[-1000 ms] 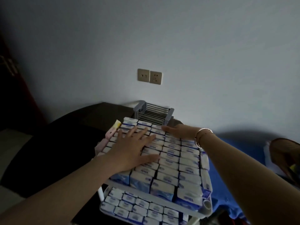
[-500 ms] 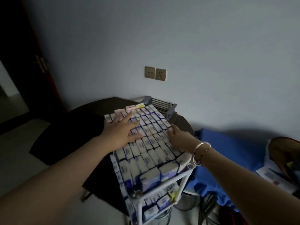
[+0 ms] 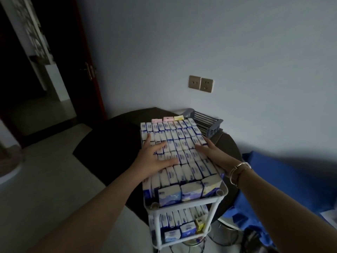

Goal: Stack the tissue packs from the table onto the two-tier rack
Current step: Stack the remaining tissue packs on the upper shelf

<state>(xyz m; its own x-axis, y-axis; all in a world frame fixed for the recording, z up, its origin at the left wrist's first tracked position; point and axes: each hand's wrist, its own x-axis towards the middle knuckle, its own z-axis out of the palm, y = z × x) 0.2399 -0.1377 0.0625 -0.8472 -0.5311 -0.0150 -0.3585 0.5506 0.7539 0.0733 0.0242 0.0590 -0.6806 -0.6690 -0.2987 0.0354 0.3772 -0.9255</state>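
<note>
Both hands lie flat and open, holding nothing: my left hand [image 3: 155,159] presses on the top tier's tissue packs [image 3: 175,141] near its left edge, my right hand [image 3: 212,154] along its right edge. Packs sit directly under both palms, rows running away from me toward the wall. The two-tier rack [image 3: 221,193] stands against the dark round table [image 3: 127,117]; neither hand is clearly nearer. Count: two tiers, both filled; roughly seven rows on top; two pink packs [image 3: 162,119] and one yellow pack [image 3: 179,117] at the far end. I judge stacking nearly complete.
</note>
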